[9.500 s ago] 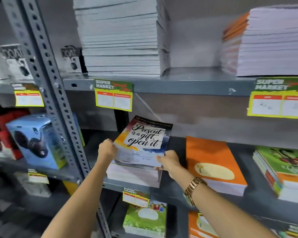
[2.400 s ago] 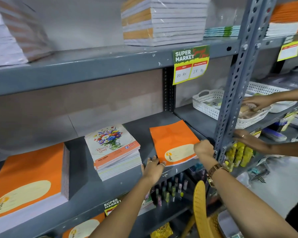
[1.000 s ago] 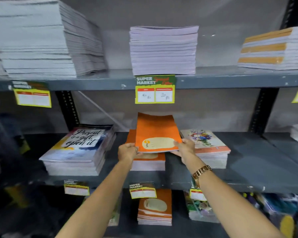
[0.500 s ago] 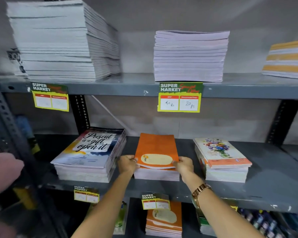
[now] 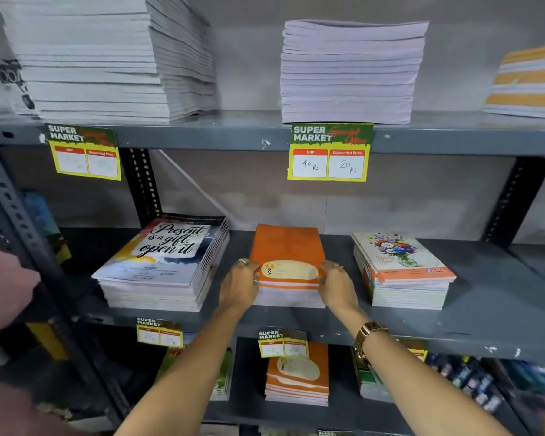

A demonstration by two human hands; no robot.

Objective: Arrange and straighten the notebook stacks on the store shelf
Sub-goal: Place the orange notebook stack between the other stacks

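Shelf point(image 5: 472, 328) is bearing three stacks; left hand point(image 5: 238, 286) and right hand point(image 5: 337, 287) are clasping the orange stack point(image 5: 288, 265), fingers curled against its sides; squeezing evenly should square it.

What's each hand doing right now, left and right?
Left hand: closed on the left edge of the stack of orange-covered paper notebooks.
Right hand: closed on the same stack's right edge.
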